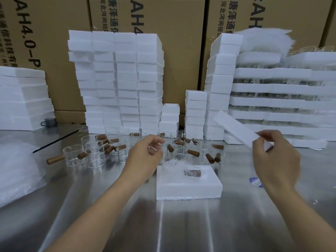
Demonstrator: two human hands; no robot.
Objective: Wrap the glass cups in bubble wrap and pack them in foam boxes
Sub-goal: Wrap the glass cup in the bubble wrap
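Rearmost, brown cartons (163,15) form the back wall. The left one is printed "AH4.0-P" down its face, and the middle one carries columns of Chinese characters. A steel table (181,224) fills the foreground. Stacks of white foam boxes (118,79) stand along its far edge. At right, foam trays (272,88) are layered with glassware between them. A heap of bubble wrap (16,170) lies at the left edge.

An open foam box (189,186) sits at centre and holds one wrapped cup (190,172). The right hand (274,159) pinches the near end of a foam lid (236,130), which is tilted in the air above the table. The left hand (145,151) hovers over the bare glass cups (74,155); its fingers are loosely curled and hold nothing. These wooden-handled cups crowd between the open box and the stacks. A grey mug (50,121) and a blue-and-white sticker (255,181), its print too small to read, complete the scene.
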